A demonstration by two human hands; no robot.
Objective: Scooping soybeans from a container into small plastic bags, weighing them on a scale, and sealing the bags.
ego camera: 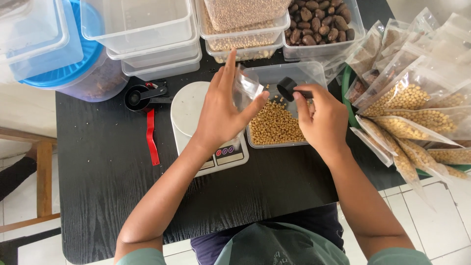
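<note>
Left hand (223, 110) pinches a small clear bag (247, 87), held open over the scale (196, 118), just left of the bean tub (279, 110). Right hand (321, 118) is closed on the handle of a black scoop (287, 88), above the tub's yellow beans (274, 125). Filled bags (417, 115) lie right of the tub; black cups (140, 96) and red spoon (152, 137) sit left of the scale on the table (108, 172).

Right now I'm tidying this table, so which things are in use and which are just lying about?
In use:
left hand holding clear pouch
right hand holding black scoop
tub of soybeans
scale

Lying about:
red scoop
black measuring cup
empty stacked tubs
blue lid
</note>
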